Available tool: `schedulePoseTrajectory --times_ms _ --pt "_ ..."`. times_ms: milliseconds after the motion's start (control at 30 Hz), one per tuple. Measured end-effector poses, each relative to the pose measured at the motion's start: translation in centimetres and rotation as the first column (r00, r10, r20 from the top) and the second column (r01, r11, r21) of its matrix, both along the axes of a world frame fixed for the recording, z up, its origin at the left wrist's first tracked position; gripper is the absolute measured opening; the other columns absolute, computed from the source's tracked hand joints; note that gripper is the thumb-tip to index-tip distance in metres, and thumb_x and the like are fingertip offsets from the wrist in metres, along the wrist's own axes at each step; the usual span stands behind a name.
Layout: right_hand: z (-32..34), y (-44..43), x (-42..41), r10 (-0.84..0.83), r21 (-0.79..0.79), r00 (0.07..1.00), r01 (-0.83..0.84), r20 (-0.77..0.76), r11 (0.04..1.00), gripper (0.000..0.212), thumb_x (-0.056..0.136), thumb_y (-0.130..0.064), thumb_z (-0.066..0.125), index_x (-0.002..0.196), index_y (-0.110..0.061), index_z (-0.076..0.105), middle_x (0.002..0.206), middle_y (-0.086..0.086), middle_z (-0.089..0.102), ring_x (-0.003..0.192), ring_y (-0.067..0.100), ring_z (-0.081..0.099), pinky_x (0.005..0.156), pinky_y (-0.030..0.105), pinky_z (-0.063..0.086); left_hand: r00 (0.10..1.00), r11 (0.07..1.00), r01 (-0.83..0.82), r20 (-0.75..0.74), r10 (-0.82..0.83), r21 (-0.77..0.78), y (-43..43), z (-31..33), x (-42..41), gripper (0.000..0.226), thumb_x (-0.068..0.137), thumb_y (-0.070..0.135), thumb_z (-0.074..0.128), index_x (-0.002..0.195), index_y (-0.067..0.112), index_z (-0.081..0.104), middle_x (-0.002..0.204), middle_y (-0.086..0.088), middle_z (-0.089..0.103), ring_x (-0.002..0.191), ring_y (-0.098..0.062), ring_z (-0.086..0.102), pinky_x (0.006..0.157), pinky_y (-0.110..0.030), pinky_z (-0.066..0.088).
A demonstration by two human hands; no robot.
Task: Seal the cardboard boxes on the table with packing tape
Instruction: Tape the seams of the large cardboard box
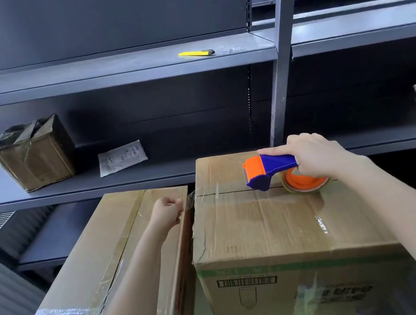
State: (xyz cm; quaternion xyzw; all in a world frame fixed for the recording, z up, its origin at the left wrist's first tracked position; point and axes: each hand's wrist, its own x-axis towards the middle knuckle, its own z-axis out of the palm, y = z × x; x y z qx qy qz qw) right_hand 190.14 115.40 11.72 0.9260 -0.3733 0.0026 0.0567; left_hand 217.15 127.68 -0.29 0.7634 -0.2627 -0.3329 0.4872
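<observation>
Now, right hand [315, 156] fingers wrapped round tape dispenser [271, 169] atop box [265, 216], left hand [167, 210] fingers pinching tape end [190, 196].

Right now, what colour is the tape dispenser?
Tape dispenser: blue handle, orange head and spool; head view.

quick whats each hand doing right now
Left hand: pinching the tape end at the box edge.
Right hand: gripping the tape dispenser.

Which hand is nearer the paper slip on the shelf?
Left. The left hand, pinching the tape end, is just below-right of the paper slip; the right hand, holding the tape dispenser, is much farther right.
</observation>
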Motion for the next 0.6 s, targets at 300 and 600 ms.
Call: schedulePoseTrajectory --times_ms 300,600 --pt "-0.2 -0.7 0.2 0.020 0.005 1.000 -0.020 -0.008 1.000 0.072 0.092 -0.021 0.055 0.145 -0.046 0.013 0.099 -0.003 0.036 0.089 0.012 0.035 0.064 0.021 0.025 0.979 0.998 0.048 0.195 -0.056 0.046 -1.0 -1.9 -2.9 0.009 0.093 0.017 0.054 0.095 0.011 0.048 0.085 -0.003 0.053 0.079 -0.020 0.048 0.065 -0.031 0.038" --pt "-1.1 -1.8 0.1 0.073 0.000 0.997 -0.073 0.028 0.997 0.073 0.090 -0.021 0.056 0.145 -0.046 0.015 0.098 -0.002 0.040 0.089 0.015 0.040 0.072 0.027 0.029 0.935 0.999 0.027 0.354 -0.009 -0.047 -1.1 1.6 -3.6 0.022 0.093 0.005 0.046 0.102 0.011 0.067 0.109 -0.008 0.066 0.105 -0.025 0.059 0.084 -0.030 0.044"
